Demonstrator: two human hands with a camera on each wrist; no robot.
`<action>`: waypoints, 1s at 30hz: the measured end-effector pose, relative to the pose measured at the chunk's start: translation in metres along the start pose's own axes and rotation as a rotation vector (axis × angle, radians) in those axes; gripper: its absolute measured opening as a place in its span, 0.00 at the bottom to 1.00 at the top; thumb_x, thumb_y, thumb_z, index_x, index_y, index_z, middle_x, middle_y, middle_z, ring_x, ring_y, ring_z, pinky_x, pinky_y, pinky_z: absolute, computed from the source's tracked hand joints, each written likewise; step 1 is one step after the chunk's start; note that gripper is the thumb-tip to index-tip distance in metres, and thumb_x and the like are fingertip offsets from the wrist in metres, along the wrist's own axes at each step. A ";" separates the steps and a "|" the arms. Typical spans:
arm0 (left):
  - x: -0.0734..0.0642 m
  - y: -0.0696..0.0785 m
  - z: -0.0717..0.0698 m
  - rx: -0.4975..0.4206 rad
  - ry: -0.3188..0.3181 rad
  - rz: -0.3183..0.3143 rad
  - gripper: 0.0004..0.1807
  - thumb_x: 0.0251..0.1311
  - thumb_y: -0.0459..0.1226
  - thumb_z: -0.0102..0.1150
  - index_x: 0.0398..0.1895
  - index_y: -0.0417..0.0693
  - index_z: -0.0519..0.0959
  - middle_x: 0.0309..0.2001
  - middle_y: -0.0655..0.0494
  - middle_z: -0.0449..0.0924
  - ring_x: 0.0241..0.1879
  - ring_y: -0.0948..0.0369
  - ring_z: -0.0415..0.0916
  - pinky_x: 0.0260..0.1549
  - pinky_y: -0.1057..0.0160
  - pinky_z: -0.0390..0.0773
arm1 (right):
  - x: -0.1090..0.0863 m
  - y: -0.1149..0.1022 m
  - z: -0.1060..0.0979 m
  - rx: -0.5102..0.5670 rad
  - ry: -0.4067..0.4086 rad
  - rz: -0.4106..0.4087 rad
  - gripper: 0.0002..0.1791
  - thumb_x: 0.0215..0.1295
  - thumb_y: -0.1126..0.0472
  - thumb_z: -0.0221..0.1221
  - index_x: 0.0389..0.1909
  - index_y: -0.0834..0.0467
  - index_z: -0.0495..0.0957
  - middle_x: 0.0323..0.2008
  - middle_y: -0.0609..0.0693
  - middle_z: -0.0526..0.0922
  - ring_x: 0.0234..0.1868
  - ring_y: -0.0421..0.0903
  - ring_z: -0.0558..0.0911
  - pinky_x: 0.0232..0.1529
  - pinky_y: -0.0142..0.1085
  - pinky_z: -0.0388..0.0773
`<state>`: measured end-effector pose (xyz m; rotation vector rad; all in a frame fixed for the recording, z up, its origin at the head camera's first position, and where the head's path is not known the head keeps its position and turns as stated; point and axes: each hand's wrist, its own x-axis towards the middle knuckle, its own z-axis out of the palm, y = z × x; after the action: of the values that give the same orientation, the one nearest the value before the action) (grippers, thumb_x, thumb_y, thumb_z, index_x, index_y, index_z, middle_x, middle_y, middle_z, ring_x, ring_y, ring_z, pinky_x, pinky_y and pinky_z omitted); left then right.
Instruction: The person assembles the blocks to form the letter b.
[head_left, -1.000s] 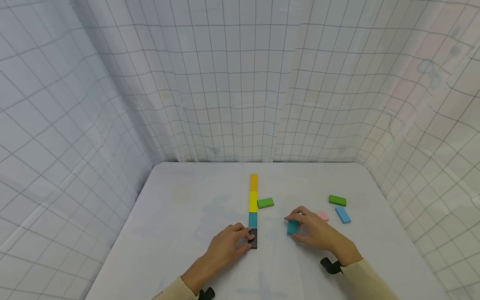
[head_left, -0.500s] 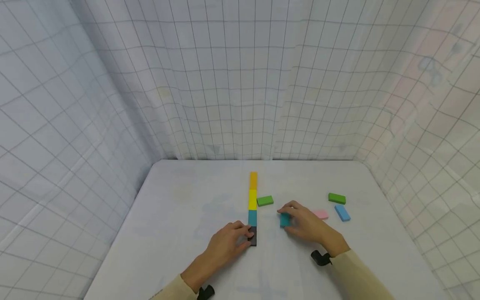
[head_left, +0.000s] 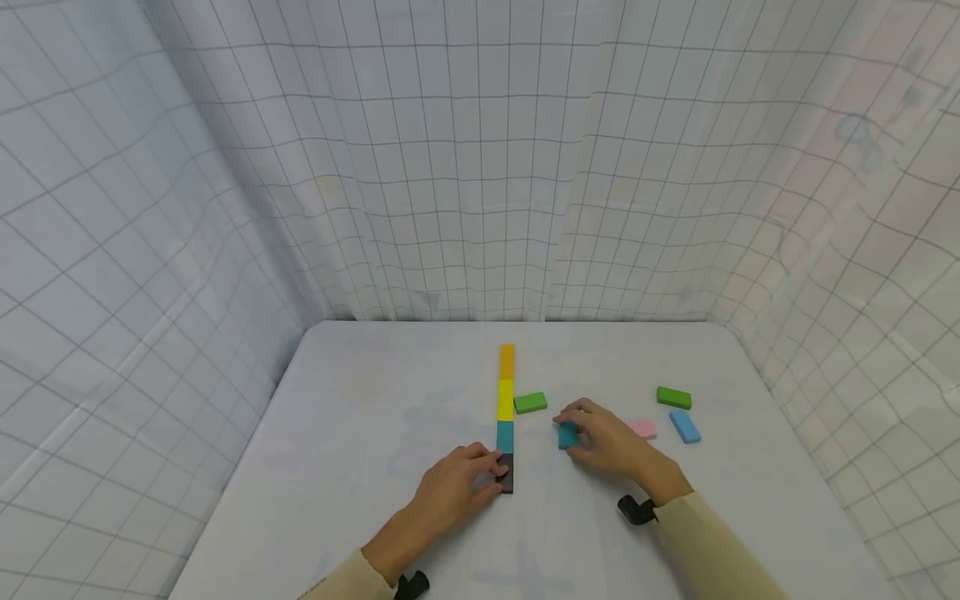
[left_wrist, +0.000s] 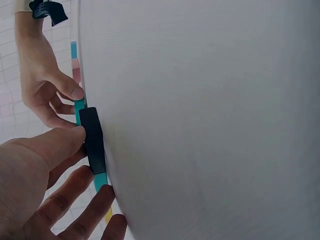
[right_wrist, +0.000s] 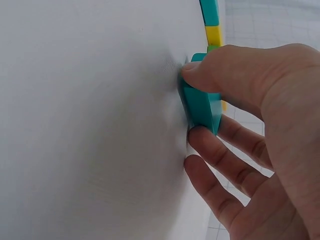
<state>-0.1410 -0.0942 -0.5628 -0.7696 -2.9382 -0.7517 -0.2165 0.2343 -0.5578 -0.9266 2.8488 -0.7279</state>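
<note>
I see the left hand (head_left: pixel 453 487) touching the black block (head_left: pixel 507 483) at the near end of a straight row (head_left: pixel 506 401) on the worktop (head_left: pixel 360 433); the right hand (head_left: pixel 609 442) grips a teal block (head_left: pixel 566 436).

Diffuse light fills the head view, while in the right wrist view a soft shadow clouds the tabletop (right_wrist: pixel 75 125).

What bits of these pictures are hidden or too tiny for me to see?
Head view: part of the black block, covered by the left hand.
Head view: one end of the pink block, behind the right hand.
Right wrist view: most of a green block, behind the right hand and the held teal block.
Head view: marks on the left sleeve, too small to read.
</note>
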 end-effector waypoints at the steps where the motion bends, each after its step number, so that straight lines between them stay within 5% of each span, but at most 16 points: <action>1: 0.000 0.000 0.000 0.000 0.000 0.000 0.11 0.73 0.42 0.83 0.56 0.59 0.96 0.61 0.60 0.92 0.56 0.57 0.89 0.51 0.58 0.92 | 0.000 0.001 0.001 0.002 -0.001 0.002 0.26 0.76 0.64 0.77 0.71 0.55 0.86 0.70 0.54 0.84 0.64 0.51 0.87 0.72 0.54 0.88; 8: 0.000 0.002 -0.002 -0.005 0.000 0.011 0.12 0.73 0.42 0.83 0.56 0.58 0.96 0.60 0.60 0.92 0.56 0.57 0.90 0.51 0.58 0.93 | 0.002 0.004 0.001 -0.001 -0.008 0.024 0.26 0.76 0.63 0.77 0.71 0.55 0.86 0.71 0.54 0.84 0.58 0.46 0.87 0.67 0.50 0.91; 30: 0.001 0.001 -0.003 -0.001 0.008 0.028 0.11 0.73 0.41 0.83 0.56 0.57 0.96 0.60 0.58 0.93 0.55 0.56 0.90 0.50 0.57 0.93 | 0.005 0.007 0.000 0.000 -0.004 0.024 0.25 0.76 0.63 0.77 0.71 0.55 0.86 0.71 0.56 0.84 0.59 0.47 0.88 0.67 0.50 0.91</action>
<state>-0.1416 -0.0944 -0.5601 -0.8041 -2.9138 -0.7529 -0.2243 0.2372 -0.5605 -0.8909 2.8508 -0.7230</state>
